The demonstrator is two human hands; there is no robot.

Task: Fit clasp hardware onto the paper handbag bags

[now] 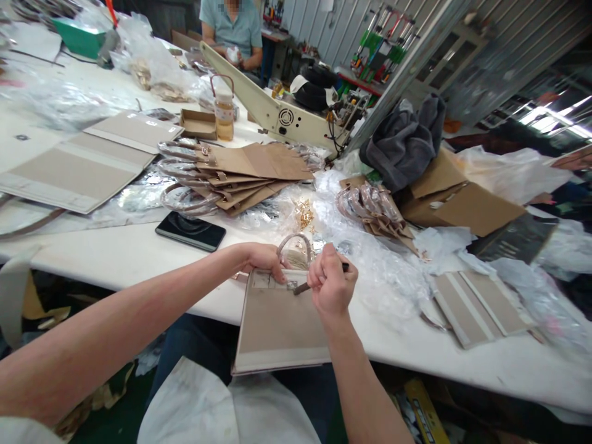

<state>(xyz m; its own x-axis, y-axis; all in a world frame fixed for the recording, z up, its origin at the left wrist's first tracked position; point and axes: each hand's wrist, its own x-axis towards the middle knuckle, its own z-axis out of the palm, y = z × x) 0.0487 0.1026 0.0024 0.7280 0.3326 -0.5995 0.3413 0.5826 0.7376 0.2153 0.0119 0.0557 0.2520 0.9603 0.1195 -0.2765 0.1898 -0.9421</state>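
Observation:
A flat beige bag panel [283, 327] with a pale strip along its lower side tilts over the table's front edge towards my lap. My left hand [266, 259] grips its upper edge, with the thumb on the panel's face. A curved, plastic-wrapped bag handle [296, 239] rises behind that edge between my hands. In my closed right hand [332, 280] is a slim dark tool [303, 287], its tip at the panel's upper part near a small marking. What kind of tool it is, I cannot tell.
Behind my hands lie small gold metal pieces [304, 214] and stacked brown bag pieces [254, 166]. A black phone [190, 230] is at the left, a bottle [224, 117] farther back. Clear plastic wrap [388, 283] and another panel [481, 308] lie right. Across the table sits a person [231, 31].

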